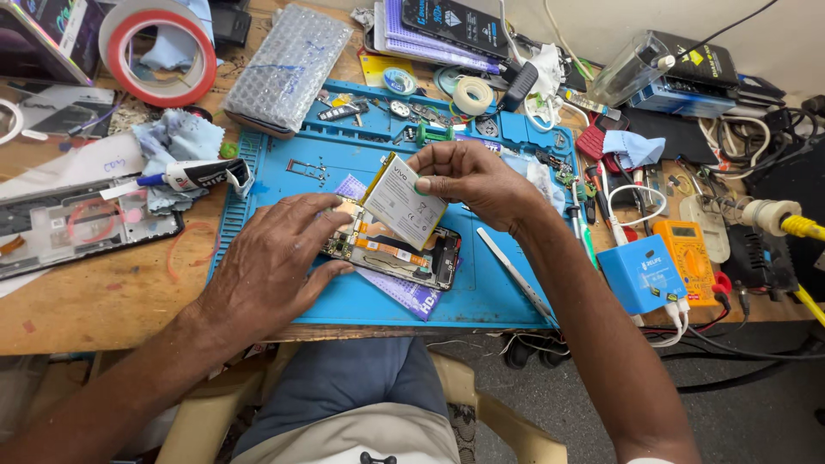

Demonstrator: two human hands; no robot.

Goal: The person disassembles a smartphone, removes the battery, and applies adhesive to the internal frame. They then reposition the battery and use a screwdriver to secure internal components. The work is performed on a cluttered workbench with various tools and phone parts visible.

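Observation:
An opened phone (404,253) with its insides showing lies on a blue repair mat (292,172). My left hand (271,258) rests flat on the phone's left end and pins it down. My right hand (468,176) grips a flat white phone battery (402,202) by its upper right edge and holds it tilted, its lower edge over the phone's frame. A purple card (412,296) sticks out from under the phone.
A metal pry tool (516,273) lies on the mat to the right. A glue tube (193,174), blue cloths, a red tape roll (159,51) and a bubble-wrapped pack (288,64) sit left and behind. An orange multimeter (692,258), a blue box (643,273) and cables crowd the right.

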